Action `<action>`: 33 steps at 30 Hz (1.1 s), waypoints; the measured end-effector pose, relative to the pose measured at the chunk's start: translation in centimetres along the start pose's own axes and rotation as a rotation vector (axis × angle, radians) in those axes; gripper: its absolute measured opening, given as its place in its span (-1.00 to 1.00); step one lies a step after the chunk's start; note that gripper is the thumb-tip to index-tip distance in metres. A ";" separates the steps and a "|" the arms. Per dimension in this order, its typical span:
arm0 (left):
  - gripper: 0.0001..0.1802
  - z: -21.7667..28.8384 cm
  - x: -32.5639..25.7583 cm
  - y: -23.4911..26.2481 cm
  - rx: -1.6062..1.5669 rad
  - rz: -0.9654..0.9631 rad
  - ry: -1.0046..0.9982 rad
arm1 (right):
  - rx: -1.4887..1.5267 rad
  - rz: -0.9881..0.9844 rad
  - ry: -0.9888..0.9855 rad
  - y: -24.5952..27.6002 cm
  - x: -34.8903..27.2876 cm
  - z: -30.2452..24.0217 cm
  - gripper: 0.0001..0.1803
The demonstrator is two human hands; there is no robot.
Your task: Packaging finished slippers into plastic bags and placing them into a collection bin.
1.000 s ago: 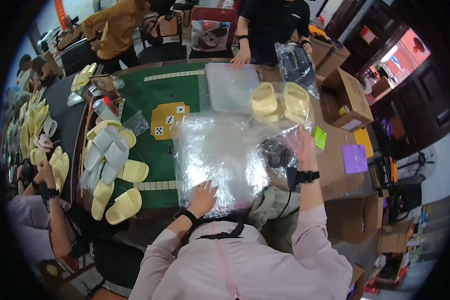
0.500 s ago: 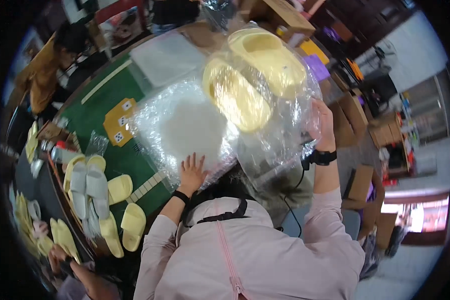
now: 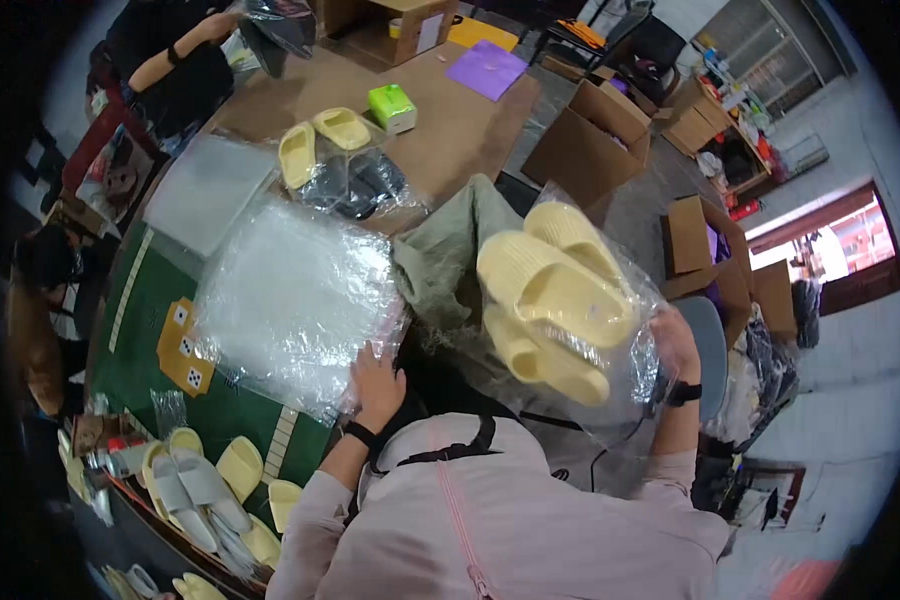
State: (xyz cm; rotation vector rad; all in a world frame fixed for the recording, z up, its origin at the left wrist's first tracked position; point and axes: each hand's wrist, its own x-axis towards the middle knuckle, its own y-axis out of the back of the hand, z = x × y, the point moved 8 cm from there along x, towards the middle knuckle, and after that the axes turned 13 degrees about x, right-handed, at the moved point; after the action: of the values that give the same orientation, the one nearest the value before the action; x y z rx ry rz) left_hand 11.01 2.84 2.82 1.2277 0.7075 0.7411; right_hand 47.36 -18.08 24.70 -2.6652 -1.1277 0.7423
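My right hand (image 3: 676,345) grips the gathered end of a clear plastic bag (image 3: 642,372). Inside it are several pale yellow slippers (image 3: 560,290), held up in the air to the right, off the table's edge. My left hand (image 3: 377,387), fingers spread, lies on the near right corner of a stack of clear plastic bags (image 3: 285,300) on the green table. Between that stack and the slippers, an olive-grey cloth (image 3: 450,250) is draped.
Loose yellow and grey slippers (image 3: 205,480) lie at the lower left. Beyond the stack are bagged yellow and black slippers (image 3: 345,165) and a green tissue pack (image 3: 392,108). Open cardboard boxes (image 3: 590,140) and a grey stool (image 3: 708,350) stand at the right. Another person's hand (image 3: 213,27) holds a bag.
My right hand has carried the bagged slippers right and lower, away from above the stack. My left hand stays on the stack. The view has swung to the right.
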 end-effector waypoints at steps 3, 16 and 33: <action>-0.47 4.9 0.6 1.6 -0.153 0.064 -0.272 | -0.052 0.050 -0.042 4.0 -1.4 1.5 -0.85; -0.37 16.3 11.2 -12.0 0.301 -0.076 -0.817 | -0.229 -0.184 -0.314 7.5 -4.6 1.5 -0.72; -0.57 14.8 4.7 -19.6 0.468 -0.980 -0.896 | -0.080 0.230 -0.348 15.1 1.3 6.5 -0.95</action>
State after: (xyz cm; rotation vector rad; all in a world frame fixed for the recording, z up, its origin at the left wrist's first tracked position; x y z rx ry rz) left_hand 27.91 -5.01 -13.89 1.2586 0.6125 -0.7942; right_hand 54.44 -28.19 13.74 -2.8389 -0.9422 1.2675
